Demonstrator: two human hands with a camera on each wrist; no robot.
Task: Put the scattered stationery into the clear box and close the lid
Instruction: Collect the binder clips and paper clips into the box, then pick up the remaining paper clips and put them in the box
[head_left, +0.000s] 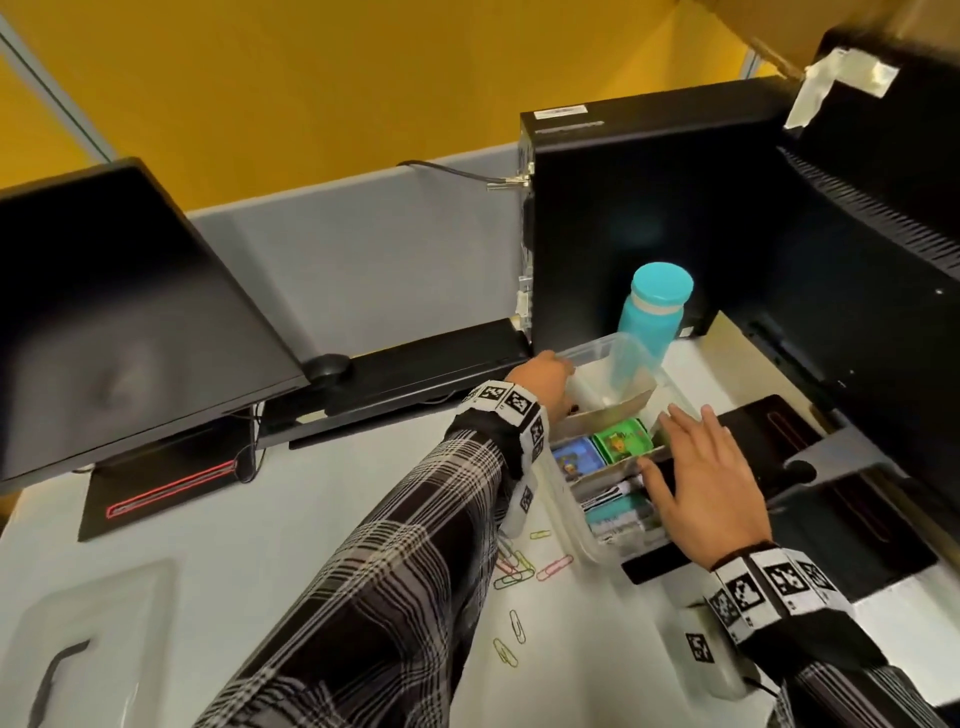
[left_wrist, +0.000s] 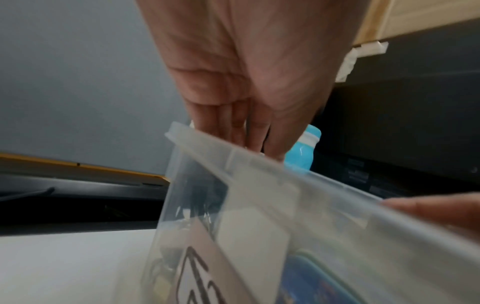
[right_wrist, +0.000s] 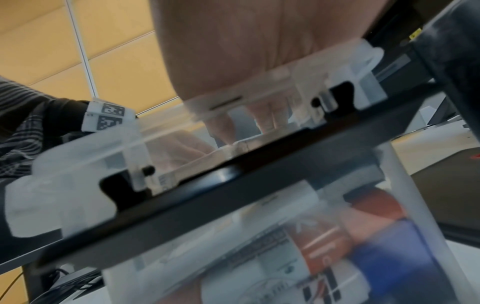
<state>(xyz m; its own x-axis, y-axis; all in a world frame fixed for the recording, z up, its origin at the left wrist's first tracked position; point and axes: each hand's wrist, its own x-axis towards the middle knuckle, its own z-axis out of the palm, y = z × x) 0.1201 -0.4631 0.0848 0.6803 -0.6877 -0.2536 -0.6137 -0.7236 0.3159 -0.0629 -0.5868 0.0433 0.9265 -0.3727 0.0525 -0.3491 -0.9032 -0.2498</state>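
The clear box stands on the table with its top uncovered, holding cardboard dividers, a green pack, a blue pack and markers. My left hand grips the box's far left corner; in the left wrist view its fingers drop behind the rim with the thumb on the near side. My right hand lies flat with straight fingers over the box's right side, above a black flat panel. Several coloured paper clips lie loose on the table by the box.
A clear lid with a dark handle lies at the near left. A teal bottle stands behind the box against a black computer tower. Monitors stand at left and right, and a keyboard lies behind.
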